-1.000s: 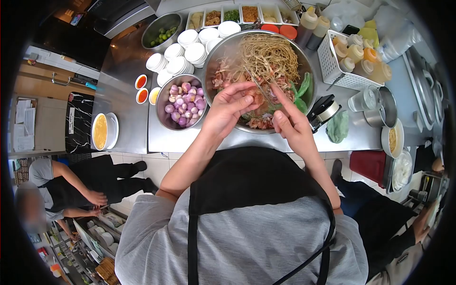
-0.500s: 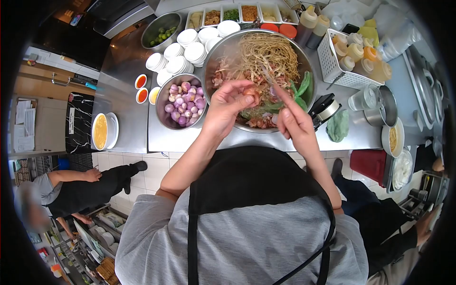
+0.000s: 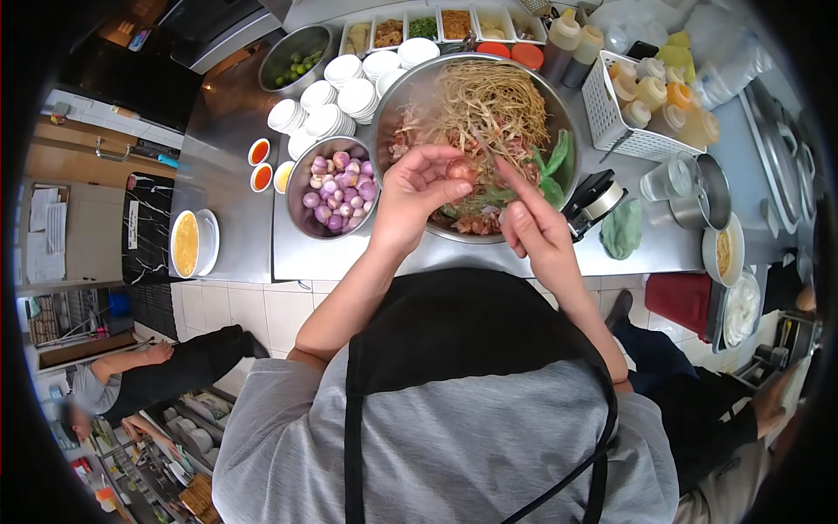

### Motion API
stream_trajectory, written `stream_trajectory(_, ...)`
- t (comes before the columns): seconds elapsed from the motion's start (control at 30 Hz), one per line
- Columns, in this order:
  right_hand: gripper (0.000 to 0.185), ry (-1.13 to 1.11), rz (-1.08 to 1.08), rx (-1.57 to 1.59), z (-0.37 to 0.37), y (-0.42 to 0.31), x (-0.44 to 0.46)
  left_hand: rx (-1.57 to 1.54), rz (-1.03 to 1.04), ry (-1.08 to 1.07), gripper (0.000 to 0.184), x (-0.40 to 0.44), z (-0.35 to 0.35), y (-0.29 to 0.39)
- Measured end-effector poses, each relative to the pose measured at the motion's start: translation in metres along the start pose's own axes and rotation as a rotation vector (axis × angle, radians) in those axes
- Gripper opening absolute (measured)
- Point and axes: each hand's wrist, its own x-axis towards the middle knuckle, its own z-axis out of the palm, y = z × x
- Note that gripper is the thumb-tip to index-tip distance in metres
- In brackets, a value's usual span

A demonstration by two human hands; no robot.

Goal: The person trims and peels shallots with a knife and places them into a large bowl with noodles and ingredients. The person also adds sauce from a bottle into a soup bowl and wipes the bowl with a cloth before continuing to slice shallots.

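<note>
Over the near part of a large steel bowl [image 3: 566, 96], my left hand [image 3: 417, 194] pinches a reddish-brown shallot [image 3: 461, 171]. My right hand [image 3: 539, 229] is closed on a small knife [image 3: 482, 147], index finger stretched along it, its thin blade pointing up and left beside the shallot. The bowl holds a pile of dry roots and stalks [image 3: 497, 92], reddish peelings [image 3: 478, 224] and a green plastic bag [image 3: 554, 166]. To the left, a smaller steel bowl [image 3: 295, 203] holds peeled purple shallots [image 3: 336, 190].
Stacked white cups [image 3: 330, 120], sauce cups [image 3: 260, 152] and a bowl of limes [image 3: 301, 68] stand left. A basket of bottles [image 3: 646, 153], a tape dispenser [image 3: 596, 203] and a green cloth [image 3: 621, 230] are right. Other people stand at far left [image 3: 175, 371] and right [image 3: 698, 419].
The shallot has turned slightly in my left fingers, and the knife in my right hand has shifted a little. The person at left has moved farther down and away.
</note>
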Motion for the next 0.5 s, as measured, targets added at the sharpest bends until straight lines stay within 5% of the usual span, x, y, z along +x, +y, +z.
stream_trajectory(0.27,0.044,-0.066,0.109,0.003,0.002,-0.007,0.002,-0.03,-0.019,0.038,0.024,-0.003,0.004,0.006)
stream_trajectory(0.5,0.042,-0.015,-0.042,-0.136,0.006,-0.002,0.005,0.05,0.013,0.052,0.02,-0.005,0.008,0.008)
